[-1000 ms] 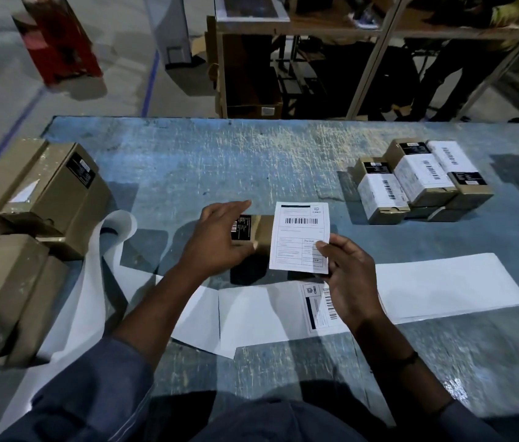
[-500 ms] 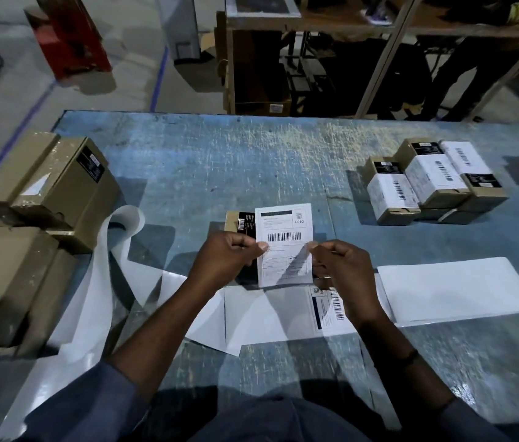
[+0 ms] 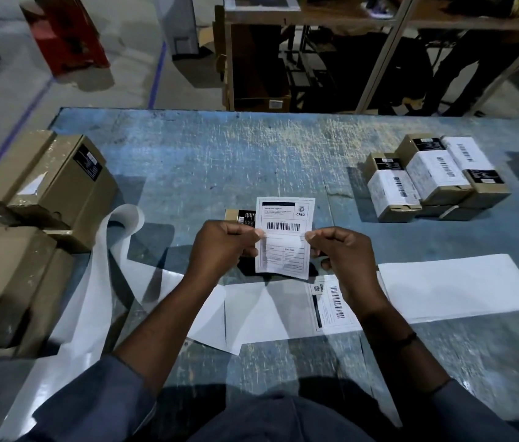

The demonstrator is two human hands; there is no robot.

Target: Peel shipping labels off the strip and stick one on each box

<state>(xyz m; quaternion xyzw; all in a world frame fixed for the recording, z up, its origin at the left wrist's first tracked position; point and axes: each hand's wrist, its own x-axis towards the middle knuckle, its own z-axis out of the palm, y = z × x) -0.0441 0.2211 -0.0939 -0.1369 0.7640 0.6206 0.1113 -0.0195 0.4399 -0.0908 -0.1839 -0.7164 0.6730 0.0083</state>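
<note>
Since the earlier frames, the left hand (image 3: 220, 250) has left the small brown cardboard box (image 3: 236, 215) and joined the right hand (image 3: 342, 260) on the white rectangular paper label (image 3: 284, 237). Each hand pinches one side edge at mid-height, fingers curled. The sheet hangs at frame centre, covering most of the box. The glossy white backing strip (image 3: 443, 288) lies below, carrying one printed label (image 3: 331, 306). Labelled cartons (image 3: 436, 177) cluster upper right, plain brown cartons (image 3: 57, 183) far left, with scratched blue tabletop (image 3: 220, 154) between.
</note>
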